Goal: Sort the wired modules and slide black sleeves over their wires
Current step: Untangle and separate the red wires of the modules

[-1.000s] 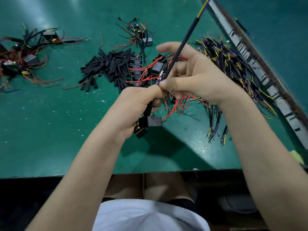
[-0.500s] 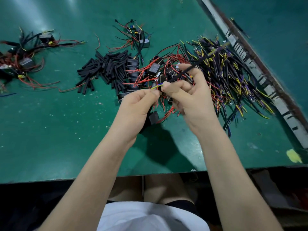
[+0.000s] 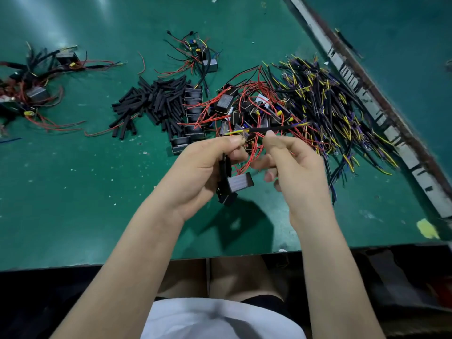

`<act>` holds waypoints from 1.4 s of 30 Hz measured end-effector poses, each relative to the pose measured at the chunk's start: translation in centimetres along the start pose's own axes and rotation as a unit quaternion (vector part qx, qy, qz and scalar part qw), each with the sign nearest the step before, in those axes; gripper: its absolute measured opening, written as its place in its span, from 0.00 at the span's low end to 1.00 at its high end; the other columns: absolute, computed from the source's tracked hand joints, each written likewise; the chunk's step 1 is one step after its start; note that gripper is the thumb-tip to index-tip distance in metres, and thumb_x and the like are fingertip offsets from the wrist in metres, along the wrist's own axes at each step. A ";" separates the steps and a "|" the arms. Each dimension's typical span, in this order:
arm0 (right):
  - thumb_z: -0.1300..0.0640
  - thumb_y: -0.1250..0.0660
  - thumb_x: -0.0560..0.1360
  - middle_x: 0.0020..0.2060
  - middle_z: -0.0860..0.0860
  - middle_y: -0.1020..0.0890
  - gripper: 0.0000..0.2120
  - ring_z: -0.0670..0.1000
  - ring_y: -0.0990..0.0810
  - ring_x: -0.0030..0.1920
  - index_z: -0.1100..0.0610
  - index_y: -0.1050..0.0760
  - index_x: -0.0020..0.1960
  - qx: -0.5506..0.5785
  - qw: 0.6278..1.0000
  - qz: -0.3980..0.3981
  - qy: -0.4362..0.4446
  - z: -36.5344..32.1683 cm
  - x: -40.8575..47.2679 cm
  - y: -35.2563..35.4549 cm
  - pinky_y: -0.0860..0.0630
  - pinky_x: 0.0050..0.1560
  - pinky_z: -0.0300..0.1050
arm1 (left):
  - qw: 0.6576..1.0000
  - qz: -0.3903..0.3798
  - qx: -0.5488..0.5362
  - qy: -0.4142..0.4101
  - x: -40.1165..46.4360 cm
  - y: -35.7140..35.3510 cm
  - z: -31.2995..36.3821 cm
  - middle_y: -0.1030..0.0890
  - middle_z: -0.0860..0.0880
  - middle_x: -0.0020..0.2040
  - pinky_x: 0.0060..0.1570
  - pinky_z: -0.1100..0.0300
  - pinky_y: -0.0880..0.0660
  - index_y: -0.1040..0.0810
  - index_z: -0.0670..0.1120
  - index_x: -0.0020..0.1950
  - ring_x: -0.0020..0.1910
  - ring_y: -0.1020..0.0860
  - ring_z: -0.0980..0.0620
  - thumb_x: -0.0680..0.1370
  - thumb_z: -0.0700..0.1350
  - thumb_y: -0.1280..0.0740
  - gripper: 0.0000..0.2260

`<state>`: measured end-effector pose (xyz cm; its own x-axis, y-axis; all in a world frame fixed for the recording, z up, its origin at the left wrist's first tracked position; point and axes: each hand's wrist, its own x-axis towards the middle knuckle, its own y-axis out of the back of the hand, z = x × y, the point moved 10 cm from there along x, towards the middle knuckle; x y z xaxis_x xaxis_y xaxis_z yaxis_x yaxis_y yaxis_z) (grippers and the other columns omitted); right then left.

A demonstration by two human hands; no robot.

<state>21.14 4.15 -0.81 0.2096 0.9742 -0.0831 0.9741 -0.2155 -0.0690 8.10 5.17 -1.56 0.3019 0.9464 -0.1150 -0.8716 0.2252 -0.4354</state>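
Hands meet above the green tabletop (image 3: 73,192), both clamped on one wired piece. The left hand (image 3: 203,167) pinches a yellow wire (image 3: 236,132) between thumb and forefinger while its curled fingers hold a module (image 3: 239,182) hanging under the palm. The right hand (image 3: 291,165) pinches the black sleeve (image 3: 274,129) on that wire, which runs level toward the right. Behind the hands lies a heap of modules with red wires (image 3: 244,106); left of it, loose sleeves (image 3: 151,101); right of it, a pile of sleeved yellow and purple leads (image 3: 330,101). Another cluster (image 3: 31,89) sits at the far left.
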 end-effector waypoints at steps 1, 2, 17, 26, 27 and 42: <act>0.53 0.33 0.78 0.28 0.47 0.19 0.07 0.40 0.25 0.27 0.56 0.23 0.44 -0.032 0.999 0.000 0.040 -0.9 -0.2 0.3 0.32 0.28 0.30 | 1.000 0.000 -0.007 0.001 0.1 0.1 0.0 0.26 0.56 0.29 0.36 0.64 0.31 0.24 0.49 0.37 0.38 0.26 0.56 0.70 0.45 0.31 0.04; 0.54 0.33 0.78 0.29 0.47 0.19 0.07 0.40 0.26 0.29 0.54 0.22 0.42 -0.061 0.995 -0.006 0.079 -1.8 -0.5 0.4 0.30 0.31 0.31 | 1.000 -0.001 -0.011 0.001 0.2 0.1 0.0 0.27 0.56 0.29 0.37 0.63 0.32 0.25 0.49 0.38 0.38 0.27 0.56 0.70 0.45 0.31 0.04; 0.59 0.31 0.75 0.50 0.51 0.20 0.08 0.43 0.21 0.50 0.49 0.21 0.53 -0.122 0.957 -0.073 0.252 -4.8 -1.7 -2.7 0.26 0.51 0.37 | 0.999 -0.018 -0.033 0.011 -0.1 -0.2 0.4 0.25 0.56 0.29 0.53 0.51 0.30 0.30 0.41 0.51 0.42 0.25 0.52 0.71 0.46 0.33 0.13; 0.62 0.29 0.73 0.44 0.44 0.23 0.06 0.45 0.23 0.45 0.52 0.22 0.45 -0.123 0.933 -0.061 0.334 -6.1 -2.1 -2.7 0.28 0.48 0.40 | 0.997 -0.020 -0.052 0.062 -0.5 -0.5 0.1 0.30 0.56 0.28 0.48 0.53 0.30 0.26 0.46 0.46 0.29 0.29 0.60 0.68 0.45 0.34 0.08; 0.62 0.29 0.74 0.44 0.43 0.24 0.05 0.43 0.24 0.45 0.53 0.22 0.45 -0.143 0.925 -0.055 0.347 -6.3 -2.3 -2.8 0.29 0.48 0.39 | 0.995 -0.015 -0.065 0.070 -0.5 -0.5 -0.1 0.30 0.56 0.28 0.51 0.52 0.32 0.26 0.47 0.45 0.29 0.29 0.60 0.68 0.45 0.34 0.07; 0.63 0.32 0.76 0.42 0.55 0.19 0.04 0.54 0.22 0.42 0.63 0.20 0.47 -0.395 0.752 -0.234 0.473 -9.7 -2.7 -7.0 0.27 0.45 0.47 | 0.983 0.035 0.177 0.042 -0.6 2.0 3.2 0.28 0.53 0.29 0.32 0.62 0.37 0.27 0.47 0.36 0.30 0.31 0.57 0.74 0.43 0.34 0.07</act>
<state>14.59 3.63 9.53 -0.5688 0.6226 0.5374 0.6288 -0.0920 0.7721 4.93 5.76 0.48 0.2549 0.9431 -0.2136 -0.9665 0.2413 -0.0878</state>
